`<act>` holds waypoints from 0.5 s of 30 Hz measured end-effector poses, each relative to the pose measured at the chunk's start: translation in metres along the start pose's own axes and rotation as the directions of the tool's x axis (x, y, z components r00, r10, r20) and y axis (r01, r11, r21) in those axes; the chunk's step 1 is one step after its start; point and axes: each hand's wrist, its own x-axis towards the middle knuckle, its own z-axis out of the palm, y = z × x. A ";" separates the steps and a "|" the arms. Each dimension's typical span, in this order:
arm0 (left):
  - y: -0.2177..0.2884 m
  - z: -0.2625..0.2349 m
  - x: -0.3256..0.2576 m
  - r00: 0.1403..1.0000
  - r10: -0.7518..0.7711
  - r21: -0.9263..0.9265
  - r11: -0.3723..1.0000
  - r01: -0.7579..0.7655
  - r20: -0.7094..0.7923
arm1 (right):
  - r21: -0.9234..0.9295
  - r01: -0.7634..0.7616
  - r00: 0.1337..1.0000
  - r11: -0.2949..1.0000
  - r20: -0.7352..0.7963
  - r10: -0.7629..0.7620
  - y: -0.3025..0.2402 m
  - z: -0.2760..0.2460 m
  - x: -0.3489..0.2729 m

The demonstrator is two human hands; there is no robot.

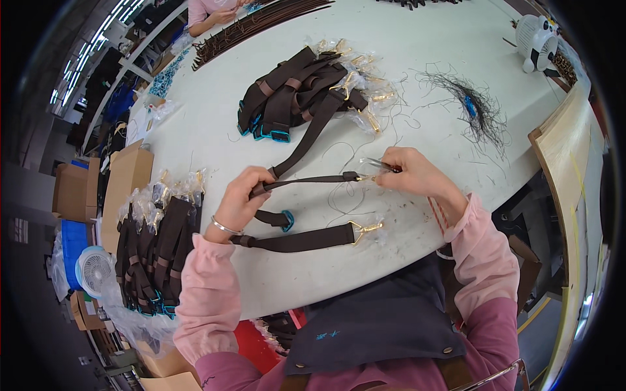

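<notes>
My left hand (240,199) is closed round a dark brown webbing strap (313,178), which is drawn out edge-on toward the right. At its right end a gold metal hook meets the fingers of my right hand (409,171). That hand is also closed on small metal thread snips (378,164), whose tips point left over the strap end. Whether the fingers pinch the hook itself is hard to see. A second brown strap (300,238) with a gold triangular ring and clasp (365,230) lies just below. Beside my left wrist sits a teal-edged strap end (287,220).
A pile of brown straps (293,91) with plastic-wrapped gold hooks lies ahead. More straps (156,254) hang at the table's left edge. At right are a tangle of dark threads (479,111) and a white fan (536,42). Another person's hand (225,15) is at the far side.
</notes>
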 end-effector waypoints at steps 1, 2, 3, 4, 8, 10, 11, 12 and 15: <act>0.006 -0.009 0.004 0.998 0.010 -0.088 0.996 -0.005 0.065 | 0.123 -0.121 0.986 0.985 0.127 0.105 -0.002 -0.005 0.001; 0.010 -0.018 0.008 0.992 0.026 -0.170 0.985 -0.005 0.125 | 0.292 -0.178 0.978 0.940 0.158 0.136 -0.004 -0.006 0.000; 0.012 -0.026 0.011 0.968 -0.071 -0.214 0.969 0.125 0.242 | 0.450 -0.234 0.968 0.862 0.193 0.162 -0.006 -0.006 0.000; 0.009 -0.028 0.009 0.946 -0.143 -0.278 0.933 0.227 0.292 | 0.592 -0.283 0.956 0.755 0.234 0.175 -0.008 -0.006 0.001; -0.024 -0.025 0.006 0.837 -0.319 0.008 0.936 0.352 0.446 | 0.651 -0.353 0.934 0.672 0.285 0.214 -0.011 0.001 0.005; -0.037 -0.017 0.010 0.833 -0.396 0.704 0.710 0.011 0.386 | 0.628 -0.388 0.921 0.675 0.296 0.253 -0.005 0.009 0.010; -0.015 -0.009 0.003 0.909 -0.283 0.854 0.504 -0.132 0.307 | 0.616 -0.400 0.915 0.679 0.306 0.261 -0.002 0.009 0.011; -0.001 -0.001 0.011 0.937 -0.216 0.863 0.486 -0.139 0.273 | 0.605 -0.412 0.909 0.681 0.316 0.270 0.001 0.008 0.012; 0.021 0.028 0.025 0.962 0.254 0.235 0.933 -0.271 0.104 | 0.614 -0.407 0.905 0.676 0.373 0.207 -0.005 0.014 0.017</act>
